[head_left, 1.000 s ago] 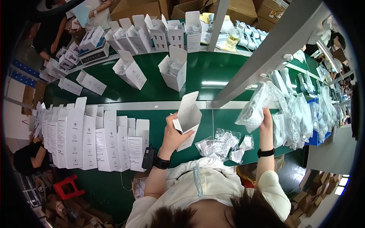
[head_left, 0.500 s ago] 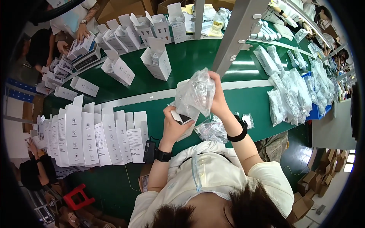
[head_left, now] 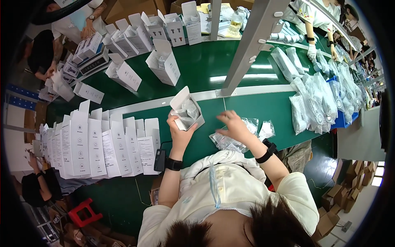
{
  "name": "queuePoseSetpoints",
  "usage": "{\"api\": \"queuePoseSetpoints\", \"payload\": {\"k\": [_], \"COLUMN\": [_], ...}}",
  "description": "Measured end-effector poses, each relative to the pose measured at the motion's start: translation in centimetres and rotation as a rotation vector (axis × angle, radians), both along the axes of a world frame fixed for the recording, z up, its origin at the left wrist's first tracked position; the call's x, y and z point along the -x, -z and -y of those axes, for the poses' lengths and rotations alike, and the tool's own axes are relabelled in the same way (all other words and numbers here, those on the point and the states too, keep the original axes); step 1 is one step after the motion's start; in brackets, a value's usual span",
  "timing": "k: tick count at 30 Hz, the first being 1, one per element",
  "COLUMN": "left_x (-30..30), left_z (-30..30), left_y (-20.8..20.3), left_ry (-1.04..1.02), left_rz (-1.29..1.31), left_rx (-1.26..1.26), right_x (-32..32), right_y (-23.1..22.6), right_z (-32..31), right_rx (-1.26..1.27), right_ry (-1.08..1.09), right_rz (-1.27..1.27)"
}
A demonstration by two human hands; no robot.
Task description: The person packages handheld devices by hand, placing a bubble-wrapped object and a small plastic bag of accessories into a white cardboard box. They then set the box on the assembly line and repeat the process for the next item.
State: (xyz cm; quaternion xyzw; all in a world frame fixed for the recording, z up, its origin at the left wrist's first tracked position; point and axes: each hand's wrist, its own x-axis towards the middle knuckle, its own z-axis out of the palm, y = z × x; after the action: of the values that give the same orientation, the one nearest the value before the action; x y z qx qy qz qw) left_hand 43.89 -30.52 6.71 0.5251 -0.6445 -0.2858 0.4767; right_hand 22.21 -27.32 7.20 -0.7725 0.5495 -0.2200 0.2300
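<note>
My left hand (head_left: 179,132) grips a white carton (head_left: 199,119) from below, its flap up and its open top tilted to face me. Inside the carton lies a clear plastic bag (head_left: 189,110); what the bag contains is hard to make out. To the right, my right hand (head_left: 235,126) holds nothing, its fingers apart. It is over the edge of a heap of small clear plastic packets (head_left: 231,140), and I cannot tell whether it touches them. One more packet (head_left: 267,129) lies beside the heap.
Several upright open cartons (head_left: 111,148) line the left side. Filled cartons (head_left: 164,68) stand across the green table (head_left: 263,103). A grey metal post (head_left: 251,49) rises ahead. Bubble-wrapped items (head_left: 314,103) and a blue bin (head_left: 345,120) are at right. Co-workers' hands show at far left and far right.
The plastic bag has gone from my right hand into the carton. My right hand has let go and moved down toward the packets. The carton now leans with its opening toward me.
</note>
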Motion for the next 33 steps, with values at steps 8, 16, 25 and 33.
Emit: {"api": "queuePoseSetpoints", "payload": {"k": [8,16,25,33], "left_x": [-0.3,-1.1,-2.8,-10.8], "left_z": [-0.2,1.6,1.8,-1.9], "left_y": [-5.0,-5.4,-3.9,-2.4], "left_ry": [0.007,-0.044,0.015,-0.216], "left_rz": [0.209,0.191,-0.151,0.911], "left_rx": [0.068,-0.116,-0.263,-0.253], "right_x": [3.0,-1.2,-6.5,-4.1], "right_y": [4.6,-6.8,-6.5,-2.2], "right_z": [-4.6,1.8,6.8,5.9], "right_rx": [-0.159,0.189,0.351,0.318], "right_ry": [-0.318,-0.183,-0.778,-0.318], "right_rz": [-0.123,0.629,-0.105,0.253]}}
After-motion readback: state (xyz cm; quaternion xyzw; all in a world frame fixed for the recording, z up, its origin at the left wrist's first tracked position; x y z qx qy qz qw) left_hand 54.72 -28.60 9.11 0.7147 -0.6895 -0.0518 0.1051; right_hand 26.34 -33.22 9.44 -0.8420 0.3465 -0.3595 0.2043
